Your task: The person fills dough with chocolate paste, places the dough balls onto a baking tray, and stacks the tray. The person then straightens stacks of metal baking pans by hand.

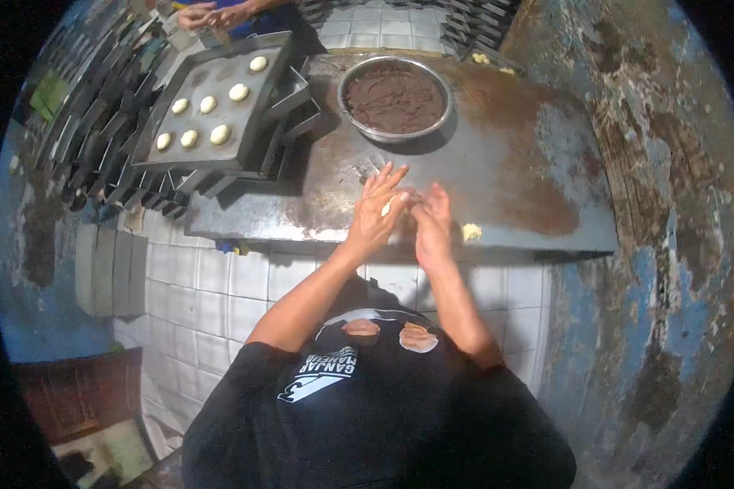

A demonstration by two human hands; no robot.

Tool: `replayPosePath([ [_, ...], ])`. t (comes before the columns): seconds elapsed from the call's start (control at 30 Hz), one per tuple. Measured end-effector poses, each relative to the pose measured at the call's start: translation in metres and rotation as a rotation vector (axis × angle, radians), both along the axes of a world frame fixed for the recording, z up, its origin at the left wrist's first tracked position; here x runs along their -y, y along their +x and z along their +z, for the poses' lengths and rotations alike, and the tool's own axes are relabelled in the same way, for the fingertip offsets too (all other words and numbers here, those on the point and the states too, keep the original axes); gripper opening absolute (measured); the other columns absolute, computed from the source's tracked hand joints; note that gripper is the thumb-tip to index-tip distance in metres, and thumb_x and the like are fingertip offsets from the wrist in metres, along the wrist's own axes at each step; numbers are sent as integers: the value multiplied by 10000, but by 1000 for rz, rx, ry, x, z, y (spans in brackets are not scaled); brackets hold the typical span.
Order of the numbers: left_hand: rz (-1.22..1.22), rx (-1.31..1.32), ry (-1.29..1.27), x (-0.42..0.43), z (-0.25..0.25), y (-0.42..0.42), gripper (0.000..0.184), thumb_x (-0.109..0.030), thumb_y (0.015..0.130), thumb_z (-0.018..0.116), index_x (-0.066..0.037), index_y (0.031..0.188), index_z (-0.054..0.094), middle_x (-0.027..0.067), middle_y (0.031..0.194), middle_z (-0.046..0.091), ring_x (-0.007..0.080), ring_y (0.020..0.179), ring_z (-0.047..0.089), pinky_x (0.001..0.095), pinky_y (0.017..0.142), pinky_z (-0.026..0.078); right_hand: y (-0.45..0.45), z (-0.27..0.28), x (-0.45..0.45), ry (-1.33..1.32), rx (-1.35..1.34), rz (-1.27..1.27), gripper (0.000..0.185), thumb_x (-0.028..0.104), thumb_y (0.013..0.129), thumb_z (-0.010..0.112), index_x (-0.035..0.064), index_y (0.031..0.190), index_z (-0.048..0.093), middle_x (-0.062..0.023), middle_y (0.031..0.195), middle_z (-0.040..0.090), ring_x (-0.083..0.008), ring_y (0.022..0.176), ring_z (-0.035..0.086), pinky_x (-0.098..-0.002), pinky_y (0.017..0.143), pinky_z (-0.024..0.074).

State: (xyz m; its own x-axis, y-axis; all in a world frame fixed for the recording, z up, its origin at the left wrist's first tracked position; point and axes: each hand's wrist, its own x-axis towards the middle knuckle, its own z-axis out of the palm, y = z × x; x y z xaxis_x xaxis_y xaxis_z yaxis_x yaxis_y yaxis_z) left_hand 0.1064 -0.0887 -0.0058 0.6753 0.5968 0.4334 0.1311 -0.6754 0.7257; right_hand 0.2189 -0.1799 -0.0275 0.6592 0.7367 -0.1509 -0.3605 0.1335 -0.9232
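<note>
Over the front edge of the metal table, my left hand holds a small piece of pale dough against its palm, with the fingers stretched upward. My right hand is close beside it, its fingertips near the dough; whether they grip anything is too small to tell. Beyond both hands stands a round metal bowl of dark brown filling. A small yellowish lump of dough lies on the table edge, right of my right hand.
A tray with several pale dough balls rests on stacked trays at the left. Behind it are another person's hands. More dark trays are stacked at far left. A worn wall stands at the right.
</note>
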Motion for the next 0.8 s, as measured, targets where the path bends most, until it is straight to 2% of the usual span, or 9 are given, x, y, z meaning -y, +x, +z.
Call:
replayPosePath([
  [0.13, -107, -333, -363, 4, 27, -23, 507, -325, 913, 708, -25, 1315, 635, 212, 1296, 652, 344, 1231, 621, 399, 1009, 485, 20, 14, 10, 112, -262, 347, 213, 91, 956, 635, -26, 1133, 620, -20, 943, 691, -145, 869, 656, -338, 796, 514],
  [0.23, -125, -407, -256, -15, 14, -39, 521, -322, 874, 751, -49, 1306, 648, 214, 1161, 711, 319, 1124, 685, 375, 911, 536, 5, 48, 7, 101, 1277, 489, 269, 46, 953, 625, -42, 1208, 620, -54, 962, 704, -171, 852, 668, -336, 796, 559],
  [0.27, -128, -390, -258, -21, 11, -49, 496, -309, 883, 740, -64, 1306, 654, 210, 1141, 720, 312, 1126, 684, 381, 915, 531, -5, 48, 3, 120, 1245, 481, 269, 46, 953, 625, -42, 1208, 620, -54, 962, 704, -171, 852, 668, -336, 796, 559],
  [0.33, -28, -511, -370, -27, 36, -66, 427, -266, 914, 703, -97, 1305, 666, 212, 1203, 698, 274, 1146, 668, 371, 935, 517, -22, 55, -13, 343, 123, 373, 333, 7, 928, 644, -45, 1252, 588, -76, 976, 695, -165, 902, 669, -307, 839, 562],
  [0.53, 61, -260, -380, -25, 67, -97, 608, -295, 898, 719, -68, 1435, 547, 194, 1263, 655, 245, 1173, 605, 355, 991, 478, -16, 67, -52, 198, 151, 723, 421, 12, 904, 680, -24, 1302, 548, -100, 1104, 701, -158, 1000, 678, -309, 820, 570],
  [0.6, 100, -214, -389, -34, 58, -107, 629, -286, 881, 741, -54, 1434, 551, 180, 1209, 671, 199, 1151, 600, 323, 964, 488, -25, 100, -65, 51, 867, 911, 354, 21, 907, 666, 22, 1255, 604, -92, 1041, 722, -181, 920, 709, -318, 769, 573],
  [0.67, -103, -259, -618, -57, 57, -131, 589, -255, 882, 737, -49, 1410, 577, 133, 1161, 679, 160, 1106, 601, 303, 890, 507, -55, 93, -77, 274, 959, 813, 304, 105, 910, 686, 37, 1202, 638, -101, 980, 731, -227, 854, 728, -341, 755, 574],
  [0.73, 33, -279, -732, -72, 57, -145, 505, -305, 960, 660, -38, 1385, 598, 78, 1148, 671, 123, 1047, 591, 285, 877, 485, -84, 90, -93, 430, 359, 373, 352, 156, 884, 727, 28, 1200, 637, -132, 1016, 713, -269, 900, 720, -379, 794, 567],
  [0.8, 78, 108, -648, -77, 75, -144, 505, -458, 1051, 480, -87, 1356, 637, 33, 1117, 675, 130, 1052, 588, 306, 950, 457, -94, 88, -111, 430, 829, 132, 406, 197, 878, 756, 5, 1209, 619, -146, 1044, 691, -281, 932, 701, -388, 828, 563],
])
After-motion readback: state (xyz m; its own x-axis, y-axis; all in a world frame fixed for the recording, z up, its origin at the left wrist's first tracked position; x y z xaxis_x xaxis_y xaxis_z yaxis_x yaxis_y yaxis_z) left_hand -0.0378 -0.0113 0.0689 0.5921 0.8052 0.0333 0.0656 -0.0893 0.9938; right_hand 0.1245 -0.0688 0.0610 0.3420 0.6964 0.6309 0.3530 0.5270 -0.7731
